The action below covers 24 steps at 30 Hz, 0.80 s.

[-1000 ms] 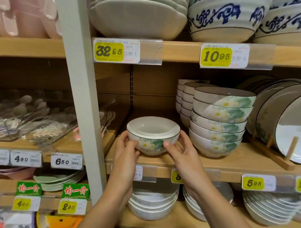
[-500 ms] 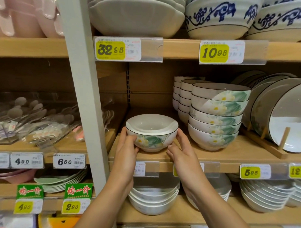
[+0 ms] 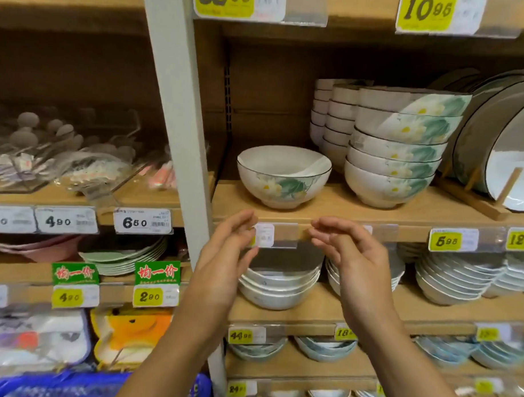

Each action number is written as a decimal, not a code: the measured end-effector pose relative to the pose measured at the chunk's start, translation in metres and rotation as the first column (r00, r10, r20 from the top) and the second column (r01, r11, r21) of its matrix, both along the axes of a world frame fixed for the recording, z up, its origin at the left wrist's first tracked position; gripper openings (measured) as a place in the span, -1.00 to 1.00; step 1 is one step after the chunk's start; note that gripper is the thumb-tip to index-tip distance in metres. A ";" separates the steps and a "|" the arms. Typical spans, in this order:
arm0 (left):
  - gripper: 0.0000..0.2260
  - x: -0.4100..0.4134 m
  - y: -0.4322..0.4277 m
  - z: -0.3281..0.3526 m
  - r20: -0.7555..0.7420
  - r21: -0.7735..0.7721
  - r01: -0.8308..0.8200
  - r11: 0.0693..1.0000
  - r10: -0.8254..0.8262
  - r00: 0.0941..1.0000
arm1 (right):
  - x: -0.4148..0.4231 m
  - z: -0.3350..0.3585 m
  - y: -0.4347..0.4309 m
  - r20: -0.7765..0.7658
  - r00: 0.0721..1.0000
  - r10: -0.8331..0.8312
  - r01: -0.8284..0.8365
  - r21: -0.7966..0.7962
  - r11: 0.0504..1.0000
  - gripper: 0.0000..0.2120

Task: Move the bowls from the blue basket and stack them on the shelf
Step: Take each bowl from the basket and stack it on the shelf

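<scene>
Left hand (image 3: 226,256) and right hand (image 3: 353,261) hover loosely open, holding nothing, at the shelf (image 3: 329,200) edge, 1 bowl (image 3: 282,178) just above between them.

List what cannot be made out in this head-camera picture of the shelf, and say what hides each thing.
Head view: blue basket, cut off by the bottom edge and blurred; its contents do not show.
Head view: white label under the lone bowl, print too small to read.
Head view: rear bowl stacks, partly hidden by the front stack.
</scene>
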<state>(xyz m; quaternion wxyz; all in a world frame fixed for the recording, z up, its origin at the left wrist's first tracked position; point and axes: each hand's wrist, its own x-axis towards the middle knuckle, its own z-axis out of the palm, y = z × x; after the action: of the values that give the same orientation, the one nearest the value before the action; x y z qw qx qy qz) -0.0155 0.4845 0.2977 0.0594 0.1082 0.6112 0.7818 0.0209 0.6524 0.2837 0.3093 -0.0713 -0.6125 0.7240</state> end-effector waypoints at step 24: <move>-0.74 0.152 -0.208 -0.124 0.371 -0.342 -0.445 0.828 0.554 0.745 | 0.099 -0.172 -0.172 0.601 0.600 0.528 -0.489 -0.248 0.836 -0.73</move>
<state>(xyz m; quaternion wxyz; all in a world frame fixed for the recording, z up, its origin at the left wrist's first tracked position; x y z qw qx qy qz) 0.1368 0.2770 0.1742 -0.0001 -0.2542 0.6729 0.6947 0.1194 0.4802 0.1117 -0.1431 -0.1484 -0.6538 0.7281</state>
